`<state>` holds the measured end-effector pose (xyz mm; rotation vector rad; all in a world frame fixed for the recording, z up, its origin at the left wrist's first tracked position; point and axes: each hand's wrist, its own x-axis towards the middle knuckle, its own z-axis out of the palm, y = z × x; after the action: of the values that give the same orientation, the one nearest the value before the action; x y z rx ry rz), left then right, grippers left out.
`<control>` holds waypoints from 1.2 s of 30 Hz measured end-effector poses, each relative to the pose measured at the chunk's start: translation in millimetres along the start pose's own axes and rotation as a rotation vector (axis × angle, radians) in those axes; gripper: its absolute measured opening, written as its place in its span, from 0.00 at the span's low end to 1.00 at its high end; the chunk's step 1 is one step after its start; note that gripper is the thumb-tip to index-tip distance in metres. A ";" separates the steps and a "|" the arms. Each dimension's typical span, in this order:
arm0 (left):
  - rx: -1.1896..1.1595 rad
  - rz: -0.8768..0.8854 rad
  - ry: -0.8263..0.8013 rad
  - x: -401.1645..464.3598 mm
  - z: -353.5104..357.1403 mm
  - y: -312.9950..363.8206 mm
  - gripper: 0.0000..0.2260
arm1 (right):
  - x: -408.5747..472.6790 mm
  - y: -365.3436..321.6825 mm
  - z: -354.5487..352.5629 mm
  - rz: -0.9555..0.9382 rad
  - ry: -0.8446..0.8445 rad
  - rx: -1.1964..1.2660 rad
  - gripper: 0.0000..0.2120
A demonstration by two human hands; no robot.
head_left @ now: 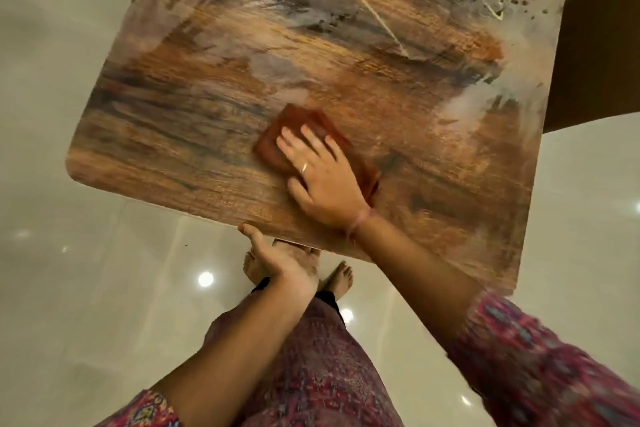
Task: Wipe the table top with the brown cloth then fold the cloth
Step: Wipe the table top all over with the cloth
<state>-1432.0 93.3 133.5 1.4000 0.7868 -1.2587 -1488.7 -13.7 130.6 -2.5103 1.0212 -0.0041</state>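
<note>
A brown cloth (298, 125), folded into a small pad, lies on the near middle of the wood-patterned table top (194, 114). My right hand (322, 177) presses flat on the cloth with straight, spread fingers and covers its near half. My left hand (277, 256) grips the table's near edge, thumb on top and fingers hidden under the board. The picture is blurred around the cloth.
The table top carries painted streaks and pale lines toward its far side. A dark brown panel (599, 59) stands off the table's right edge. Glossy pale floor tiles (69, 270) surround the table, and my bare feet (341, 276) show below its near edge.
</note>
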 end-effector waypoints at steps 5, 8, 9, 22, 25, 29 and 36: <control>-0.299 -0.097 -0.105 -2.6 2.2 12.2 0.39 | 17.1 26.5 -13.7 -0.183 -0.110 -0.116 0.29; -0.321 -0.142 -0.140 -4.8 0.5 15.5 0.38 | 93.9 54.0 -38.9 0.236 0.104 -0.038 0.28; -0.341 -0.146 -0.152 -3.9 -1.1 15.2 0.38 | 117.0 59.1 -46.6 0.393 0.164 -0.016 0.28; -0.194 -0.142 -0.209 -5.3 -3.1 16.5 0.31 | 31.8 16.5 -14.2 -0.425 -0.251 -0.093 0.29; -0.263 -0.172 -0.246 -4.6 -5.2 17.9 0.34 | 111.5 65.7 -48.9 -0.007 -0.002 -0.113 0.29; -0.294 -0.192 -0.293 -2.7 -8.1 17.7 0.37 | 176.0 109.9 -90.8 0.676 0.197 0.008 0.27; -0.306 -0.184 -0.263 -3.9 -2.7 17.9 0.36 | 98.4 -50.8 7.2 -0.307 -0.134 -0.113 0.31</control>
<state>-1415.4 92.3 141.7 0.9122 0.8962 -1.3643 -1382.0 -44.1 128.6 -2.7039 0.5918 0.1327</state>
